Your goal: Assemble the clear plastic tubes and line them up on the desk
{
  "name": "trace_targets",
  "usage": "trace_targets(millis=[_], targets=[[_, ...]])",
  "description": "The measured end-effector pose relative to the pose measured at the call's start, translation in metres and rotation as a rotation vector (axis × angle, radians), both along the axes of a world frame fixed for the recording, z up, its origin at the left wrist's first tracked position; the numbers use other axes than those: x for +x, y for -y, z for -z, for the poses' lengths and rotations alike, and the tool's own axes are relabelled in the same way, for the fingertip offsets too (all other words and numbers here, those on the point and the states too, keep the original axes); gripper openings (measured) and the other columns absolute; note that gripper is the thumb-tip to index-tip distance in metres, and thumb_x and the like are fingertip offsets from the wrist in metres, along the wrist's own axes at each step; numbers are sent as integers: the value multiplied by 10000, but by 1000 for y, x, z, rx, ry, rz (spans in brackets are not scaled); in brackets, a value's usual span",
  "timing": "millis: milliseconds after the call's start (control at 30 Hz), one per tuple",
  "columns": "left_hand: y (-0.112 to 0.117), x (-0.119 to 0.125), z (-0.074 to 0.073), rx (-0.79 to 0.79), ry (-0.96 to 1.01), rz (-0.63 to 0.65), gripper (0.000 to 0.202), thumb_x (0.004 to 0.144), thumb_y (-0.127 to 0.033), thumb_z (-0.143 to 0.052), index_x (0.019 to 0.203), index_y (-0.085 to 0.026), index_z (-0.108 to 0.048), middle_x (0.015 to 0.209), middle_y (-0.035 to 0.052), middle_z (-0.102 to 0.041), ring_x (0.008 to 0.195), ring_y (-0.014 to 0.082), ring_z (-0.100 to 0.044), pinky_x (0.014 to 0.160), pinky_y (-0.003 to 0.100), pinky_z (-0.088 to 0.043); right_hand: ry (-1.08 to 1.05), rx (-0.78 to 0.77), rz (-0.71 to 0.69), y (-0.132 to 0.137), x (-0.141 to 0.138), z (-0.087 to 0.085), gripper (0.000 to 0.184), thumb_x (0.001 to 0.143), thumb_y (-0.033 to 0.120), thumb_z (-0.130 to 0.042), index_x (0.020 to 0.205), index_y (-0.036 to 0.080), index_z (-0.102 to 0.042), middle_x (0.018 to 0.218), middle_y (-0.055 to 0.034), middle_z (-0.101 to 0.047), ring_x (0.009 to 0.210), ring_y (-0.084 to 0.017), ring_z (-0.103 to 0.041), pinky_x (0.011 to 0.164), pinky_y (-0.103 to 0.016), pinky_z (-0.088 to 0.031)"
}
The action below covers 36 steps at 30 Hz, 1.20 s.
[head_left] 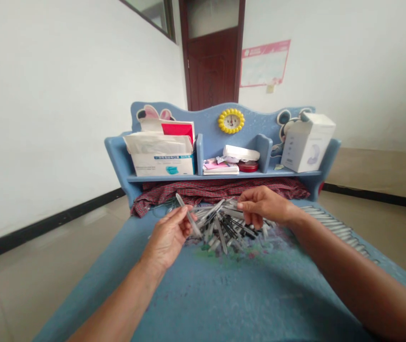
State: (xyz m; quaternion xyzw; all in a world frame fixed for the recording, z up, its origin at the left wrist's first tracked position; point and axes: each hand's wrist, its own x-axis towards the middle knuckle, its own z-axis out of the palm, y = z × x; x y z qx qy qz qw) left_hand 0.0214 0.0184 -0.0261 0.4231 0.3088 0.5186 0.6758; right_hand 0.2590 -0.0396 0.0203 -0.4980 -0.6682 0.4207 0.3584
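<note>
Between the thumb and fingers of my left hand (169, 237) is a translucent pen barrel (195, 226), tilted with its upper end leaning left. My right hand (264, 207) is over the right side of a loose pile of pen parts (220, 229), its thumb and index finger pinched together. Whatever that pinch holds, if anything, is too small to make out. Clear barrels and thin black sticks lie crossed over each other in the pile. A row of similar clear pens (333, 227) lies side by side along the table's right edge, partly behind my right forearm.
Behind the pile, a checked cloth (220, 191) lies bunched under the blue shelf (163, 179). The shelf holds a mask box (146, 164), papers (220, 169), a red round tin (248, 166) and a white box (304, 147). Blue tabletop (224, 299) extends toward me.
</note>
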Motion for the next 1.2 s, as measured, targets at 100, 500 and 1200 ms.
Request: trace_targets(millis=[100,500,1200], targets=[[1,0,-2,16,-61,28,151,739,-230,-626,837,-116,-637,608,9,-612,467,70,-506,434,159,-397,177,13,51,4,12,10,163,759,310,-535,740,150,-562,493,30,-569,342,-93,-508,329,-174,-351],[6,0,2,68,-201,192,155,748,-265,-603,787,-119,-633,624,20,-627,553,96,-556,530,185,-429,635,222,39,3,5,58,140,712,158,-516,728,164,-655,552,19,-576,514,-91,-505,502,-190,-326],[8,1,7,113,-423,216,210,761,-299,-576,802,-110,-655,572,31,-633,445,71,-499,455,170,-357,1321,439,-226,-2,-78,45,228,784,133,-443,868,163,-653,775,-124,-693,724,-237,-658,603,-281,-454]])
